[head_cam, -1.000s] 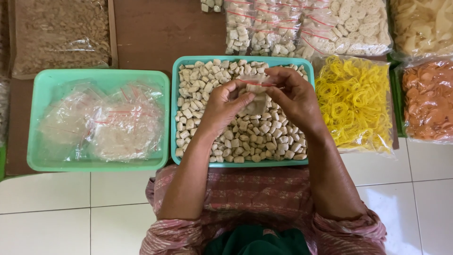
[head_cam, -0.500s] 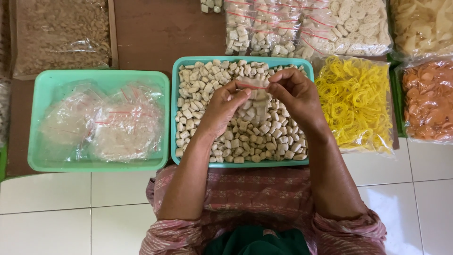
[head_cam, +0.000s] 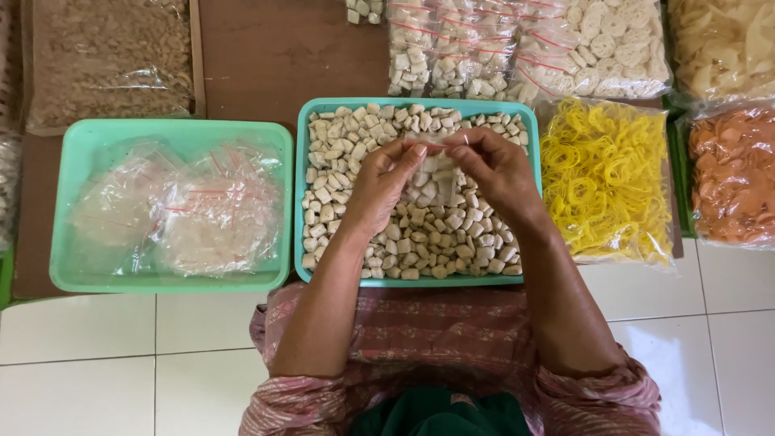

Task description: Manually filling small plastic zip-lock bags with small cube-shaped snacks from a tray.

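Observation:
My left hand (head_cam: 379, 190) and my right hand (head_cam: 496, 169) meet above a teal tray (head_cam: 305, 242) full of small beige cracker pieces (head_cam: 428, 242). Between the fingertips of both hands hangs a small clear plastic bag (head_cam: 428, 173) with several of the pieces inside. The thumbs and forefingers pinch along the bag's top edge. Both forearms reach forward from patterned pink sleeves at the bottom of the view.
A second teal tray (head_cam: 73, 202) on the left holds empty clear zip bags (head_cam: 186, 214). A sack of yellow ring crackers (head_cam: 605, 178) lies right of the middle tray, orange crackers (head_cam: 735, 173) beyond it. Filled small bags (head_cam: 452, 48) and other sacks line the back. White floor tiles (head_cam: 97, 371) lie near me.
The fingers have shifted a little along the top edge of the small bag and the hands have drawn slightly closer together. The trays and sacks have not moved.

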